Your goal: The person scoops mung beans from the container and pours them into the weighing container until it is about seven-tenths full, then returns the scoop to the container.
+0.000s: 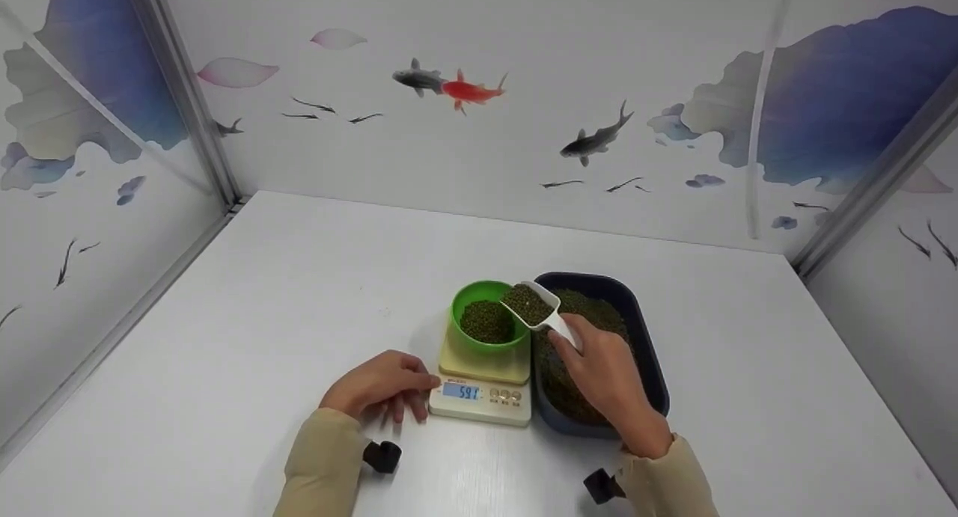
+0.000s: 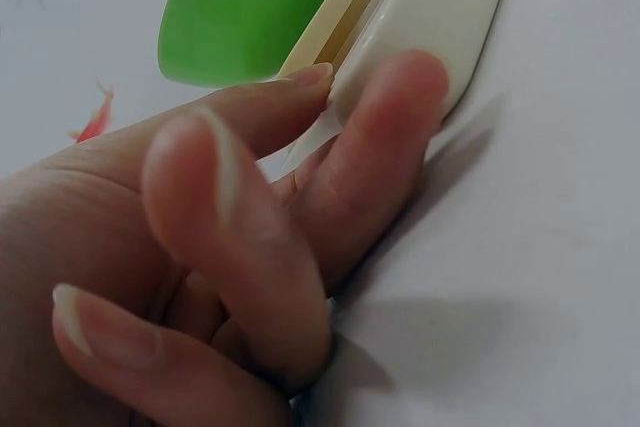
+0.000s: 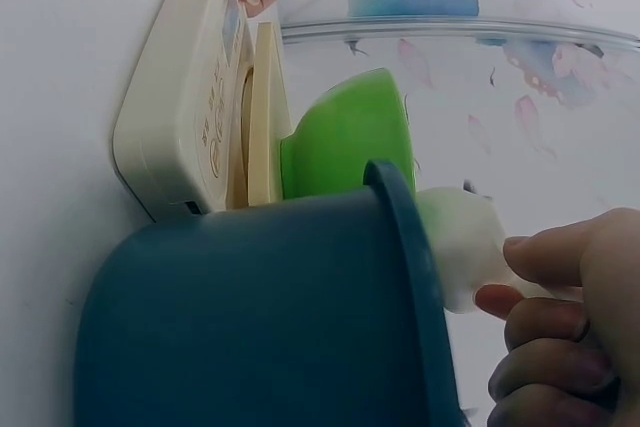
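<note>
We hold the full white scoop (image 1: 533,304) pinched in our right hand (image 1: 602,371) over the green bowl (image 1: 488,319) on the scale (image 1: 483,386), which our left hand (image 1: 382,386) steadies with relaxed fingertips.

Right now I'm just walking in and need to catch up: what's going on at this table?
A person is weighing out small green beans. Their right hand holds a white scoop full of beans, poised at the rim of a green bowl that already holds some. The bowl sits on a small kitchen scale, whose display is lit. The left hand rests on the table, fingertips touching the scale's left edge. A dark blue tub of the same beans stands just right of the scale.
</note>
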{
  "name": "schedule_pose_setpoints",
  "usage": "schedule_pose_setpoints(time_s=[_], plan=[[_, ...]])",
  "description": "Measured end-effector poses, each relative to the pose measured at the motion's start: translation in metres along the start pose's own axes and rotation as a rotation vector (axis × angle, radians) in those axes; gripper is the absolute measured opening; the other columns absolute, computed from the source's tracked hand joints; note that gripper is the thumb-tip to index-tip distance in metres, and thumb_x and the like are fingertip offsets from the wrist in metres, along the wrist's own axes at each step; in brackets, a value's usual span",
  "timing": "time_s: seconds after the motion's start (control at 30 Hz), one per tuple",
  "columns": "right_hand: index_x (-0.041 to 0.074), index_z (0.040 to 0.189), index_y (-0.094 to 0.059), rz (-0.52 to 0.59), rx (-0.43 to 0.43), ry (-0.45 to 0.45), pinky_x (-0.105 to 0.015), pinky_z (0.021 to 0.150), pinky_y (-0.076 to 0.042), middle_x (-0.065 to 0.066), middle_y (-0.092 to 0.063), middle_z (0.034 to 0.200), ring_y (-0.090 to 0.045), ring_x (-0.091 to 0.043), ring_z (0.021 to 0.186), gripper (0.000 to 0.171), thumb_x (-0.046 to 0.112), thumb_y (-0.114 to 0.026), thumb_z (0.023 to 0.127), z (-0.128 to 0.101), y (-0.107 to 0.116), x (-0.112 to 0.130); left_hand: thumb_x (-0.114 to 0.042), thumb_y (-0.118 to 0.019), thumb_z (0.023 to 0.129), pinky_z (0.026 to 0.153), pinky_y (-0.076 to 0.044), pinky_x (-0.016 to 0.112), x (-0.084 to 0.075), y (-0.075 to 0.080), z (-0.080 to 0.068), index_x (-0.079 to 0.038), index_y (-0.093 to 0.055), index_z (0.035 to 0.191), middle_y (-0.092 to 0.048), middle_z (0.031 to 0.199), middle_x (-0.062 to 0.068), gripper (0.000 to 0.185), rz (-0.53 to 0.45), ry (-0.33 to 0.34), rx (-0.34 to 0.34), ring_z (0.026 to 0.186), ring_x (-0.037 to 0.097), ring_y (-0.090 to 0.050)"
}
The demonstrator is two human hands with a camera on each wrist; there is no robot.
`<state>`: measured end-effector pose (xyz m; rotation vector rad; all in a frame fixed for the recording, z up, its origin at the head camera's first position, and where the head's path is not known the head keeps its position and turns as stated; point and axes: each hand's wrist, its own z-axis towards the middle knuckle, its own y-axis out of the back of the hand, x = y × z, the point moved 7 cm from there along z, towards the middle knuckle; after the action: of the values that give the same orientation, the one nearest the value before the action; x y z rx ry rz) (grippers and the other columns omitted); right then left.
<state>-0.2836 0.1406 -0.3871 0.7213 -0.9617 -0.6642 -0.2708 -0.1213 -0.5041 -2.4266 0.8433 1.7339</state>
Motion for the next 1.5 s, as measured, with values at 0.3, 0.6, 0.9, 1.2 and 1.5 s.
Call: schedule_pose_setpoints(time_s=[0.3,0.6,0.9,1.2,1.5], plan=[[0.013,0.117,-0.056,-0.018,-0.014,0.005,-0.026,0.044,-0.034,0.009,-0.049,0.058,-0.04,-0.008,0.044,0.034,0.03,-0.057,0.088,-0.001,-0.002,0.003,-0.041,-0.064,0.079,0.036,-0.033,0.023,-0.001,0.0,-0.001,-0.008,-0.062,0.088,-0.067,0.07,0.013,0.035,0.006,-0.002,0.004,0.04,0.011,-0.049],[0.013,0.114,-0.058,-0.03,-0.051,0.054,-0.026,0.045,-0.035,0.009,-0.055,0.065,-0.041,-0.006,0.046,0.031,0.028,-0.059,0.087,0.0,0.0,0.009,-0.043,-0.064,0.078,0.036,-0.034,0.023,0.0,0.001,-0.001,-0.008,-0.062,0.089,-0.067,0.071,0.012,0.037,0.011,0.006,0.006,0.04,0.011,-0.05],[0.012,0.112,-0.059,-0.057,-0.07,0.088,-0.026,0.048,-0.037,0.003,-0.062,0.074,-0.045,-0.007,0.051,0.03,0.027,-0.06,0.086,0.002,0.0,0.012,-0.043,-0.064,0.078,0.036,-0.033,0.022,0.001,0.001,0.001,-0.009,-0.062,0.088,-0.067,0.071,0.012,0.036,0.023,0.017,0.005,0.04,0.011,-0.05],[0.011,0.111,-0.06,-0.062,-0.078,0.096,-0.028,0.052,-0.04,-0.002,-0.065,0.081,-0.051,-0.01,0.057,0.03,0.025,-0.062,0.085,0.006,0.001,0.019,-0.042,-0.064,0.078,0.037,-0.035,0.023,0.0,0.001,0.001,-0.008,-0.062,0.089,-0.067,0.071,0.013,0.036,0.013,0.008,0.006,0.041,0.012,-0.051],[0.012,0.111,-0.061,-0.072,-0.091,0.113,-0.033,0.057,-0.045,-0.004,-0.066,0.086,-0.059,-0.017,0.066,0.031,0.026,-0.064,0.083,0.006,-0.002,0.02,-0.042,-0.064,0.079,0.036,-0.033,0.023,-0.001,0.001,-0.001,-0.008,-0.061,0.089,-0.067,0.071,0.012,0.036,0.016,0.022,0.007,0.04,0.012,-0.05]])
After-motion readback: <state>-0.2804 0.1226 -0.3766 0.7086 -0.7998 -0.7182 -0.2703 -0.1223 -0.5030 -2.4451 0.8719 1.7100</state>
